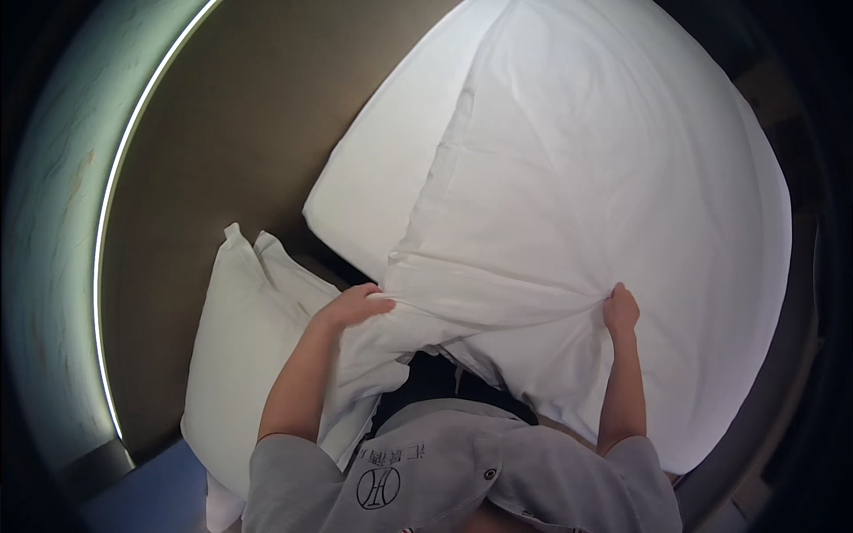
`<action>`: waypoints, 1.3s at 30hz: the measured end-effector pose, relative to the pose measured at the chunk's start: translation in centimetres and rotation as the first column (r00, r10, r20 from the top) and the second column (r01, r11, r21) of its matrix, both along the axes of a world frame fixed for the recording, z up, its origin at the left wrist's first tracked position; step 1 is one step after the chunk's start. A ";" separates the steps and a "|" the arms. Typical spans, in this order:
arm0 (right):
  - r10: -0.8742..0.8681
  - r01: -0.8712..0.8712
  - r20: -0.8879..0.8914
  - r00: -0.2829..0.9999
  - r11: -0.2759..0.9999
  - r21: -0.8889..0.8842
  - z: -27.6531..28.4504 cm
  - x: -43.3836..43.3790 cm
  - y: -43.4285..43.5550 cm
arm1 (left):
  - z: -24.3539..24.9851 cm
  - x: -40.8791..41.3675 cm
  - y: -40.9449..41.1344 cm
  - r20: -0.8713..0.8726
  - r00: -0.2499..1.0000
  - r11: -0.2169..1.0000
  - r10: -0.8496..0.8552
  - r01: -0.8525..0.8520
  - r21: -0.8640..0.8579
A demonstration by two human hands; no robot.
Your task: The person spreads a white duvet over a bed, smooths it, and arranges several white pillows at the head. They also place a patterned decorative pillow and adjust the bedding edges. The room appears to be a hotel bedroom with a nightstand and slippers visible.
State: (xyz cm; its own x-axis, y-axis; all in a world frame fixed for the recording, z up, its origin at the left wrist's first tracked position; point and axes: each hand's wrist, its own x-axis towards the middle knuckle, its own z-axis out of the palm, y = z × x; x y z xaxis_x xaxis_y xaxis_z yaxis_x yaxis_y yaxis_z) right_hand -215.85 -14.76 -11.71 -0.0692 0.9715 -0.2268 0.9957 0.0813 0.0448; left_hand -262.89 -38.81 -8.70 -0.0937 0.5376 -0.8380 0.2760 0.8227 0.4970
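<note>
A white duvet [566, 200] covers most of the bed before me, its near edge bunched and hanging towards my body. My left hand [363, 304] grips the duvet's near left corner, thumb on top of the cloth. Farther right, my right hand [621, 310] pinches the same fabric, and creases fan out from its fingers. A taut fold runs between both hands. Along the left side, a strip of white bed sheet [373, 180] on the mattress shows beyond the duvet's edge.
White pillows [246, 346] are stacked at my left, beside my left forearm. Past the mattress stands a brown headboard panel [200, 166], edged by a lit strip [100, 233] and a marbled wall [53, 220]. Dark floor [793, 400] borders the bed's right side.
</note>
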 end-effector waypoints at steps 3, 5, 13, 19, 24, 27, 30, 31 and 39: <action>0.011 0.036 -0.214 0.977 0.976 0.215 0.3 -2.3 0.8 | -0.1 0.9 -0.8 0.039 0.998 0.998 0.043 -0.041 -0.039; 0.201 0.012 -0.370 0.907 0.867 0.499 2.0 -6.0 0.0 | 1.2 1.6 -1.3 0.065 0.993 0.994 0.096 -0.092 -0.062; -0.288 -0.733 -0.955 0.068 0.635 -0.243 4.6 -22.5 -14.3 | 14.1 8.0 4.9 0.994 0.089 0.730 0.066 -0.684 0.013; -0.756 -0.709 -0.584 -0.295 0.583 -0.396 3.2 -25.7 -11.4 | 13.1 7.7 4.8 0.872 0.407 0.492 0.271 -0.837 0.238; 0.163 -0.761 -0.983 0.086 0.648 0.041 11.2 -24.1 -15.5 | 7.3 7.9 0.9 0.670 0.486 0.500 0.561 -0.844 0.194; -0.183 -0.894 -0.976 0.119 0.407 -0.186 17.7 -26.3 -18.3 | 7.6 7.9 0.5 0.700 0.620 0.521 0.353 -0.752 0.404; -0.303 -0.934 -0.936 0.179 0.247 -0.259 16.1 -25.7 -17.2 | 7.6 2.6 1.2 0.797 0.545 0.799 0.262 -0.585 0.138; -0.257 -0.907 -0.941 0.221 0.300 -0.295 14.6 -24.5 -16.6 | 7.4 1.1 1.1 0.800 0.544 0.857 0.252 -0.509 0.076; 0.222 -0.302 -0.321 0.921 0.927 -0.224 -0.7 -3.3 -10.1 | -1.0 -3.6 0.3 -0.189 0.976 0.987 0.106 -0.127 -0.102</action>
State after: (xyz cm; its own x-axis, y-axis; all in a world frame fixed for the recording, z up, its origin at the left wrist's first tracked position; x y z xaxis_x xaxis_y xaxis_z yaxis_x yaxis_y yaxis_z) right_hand -219.16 -24.86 -12.42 -0.4128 0.8163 -0.4040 0.9033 0.3100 -0.2965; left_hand -266.48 -38.53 -9.75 -0.3067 0.4174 -0.8554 0.2522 0.9022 0.3498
